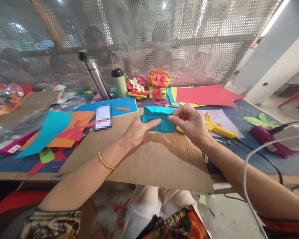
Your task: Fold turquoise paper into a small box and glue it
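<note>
A folded piece of turquoise paper (157, 113) is held up between my two hands, above a brown cardboard sheet (149, 159). My left hand (141, 127) grips its left side, with the thumb lying across the front face. At the right edge, the thumb and forefinger of my right hand (190, 121) pinch the paper. A crease runs along its upper part, and the top flap leans back. Just behind my right hand lies a yellow glue gun (220, 127), partly covered by that hand.
Paper scraps and a turquoise sheet (49, 129) lie left, beside a phone (103, 117). Behind stand a steel flask (97, 78), a green bottle (119, 83) and small paper baskets (158, 84). Red sheets (206, 94) lie back right. A white cable (246, 166) crosses near my right forearm.
</note>
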